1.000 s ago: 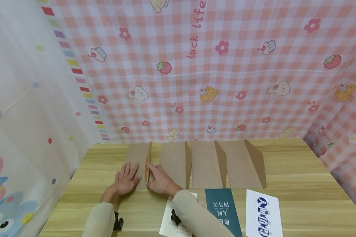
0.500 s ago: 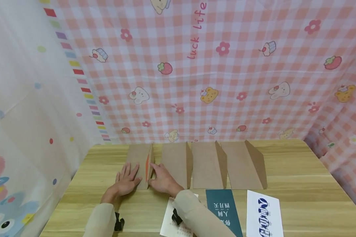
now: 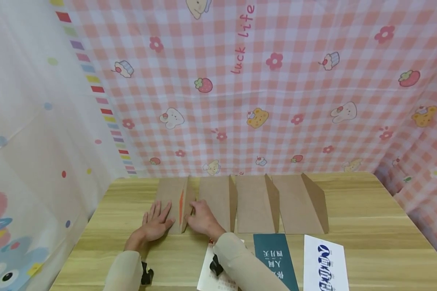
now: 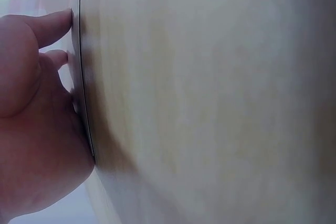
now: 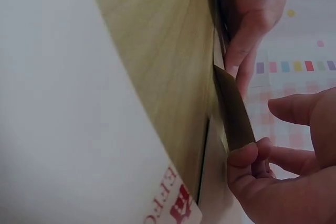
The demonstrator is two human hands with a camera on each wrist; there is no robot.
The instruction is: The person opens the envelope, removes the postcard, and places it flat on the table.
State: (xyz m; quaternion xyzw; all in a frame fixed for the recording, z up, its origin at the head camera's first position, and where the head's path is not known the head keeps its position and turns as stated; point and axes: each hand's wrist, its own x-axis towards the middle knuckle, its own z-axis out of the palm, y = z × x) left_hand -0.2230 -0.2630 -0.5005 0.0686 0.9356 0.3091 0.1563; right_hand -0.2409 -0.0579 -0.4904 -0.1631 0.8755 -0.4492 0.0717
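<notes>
A brown kraft envelope [image 3: 169,188] lies leftmost in the row, its flap [image 3: 190,194] raised and leaning right. An orange patch [image 3: 181,204] shows along the fold. My left hand [image 3: 154,226] rests with spread fingers on the envelope's lower part; in the left wrist view its palm edge [image 4: 42,150] meets the tabletop. At the flap's outer edge is my right hand [image 3: 204,218], which pinches the flap. The right wrist view shows curled fingers [image 5: 244,156] on the dark flap strip [image 5: 234,111], with the left hand [image 5: 257,3] beyond it.
To the right lie more envelopes [image 3: 215,202], [image 3: 250,206], [image 3: 295,206] with their flaps unfolded. Nearer the front are a cream card [image 3: 207,266] partly under the right sleeve, a dark green card [image 3: 271,242] and a white card [image 3: 325,262]. A checked cloth [image 3: 225,105] hangs behind.
My right hand has moved to the right, drawing the envelope's flap from nearly upright further over to the right. My left hand stays in place on the envelope.
</notes>
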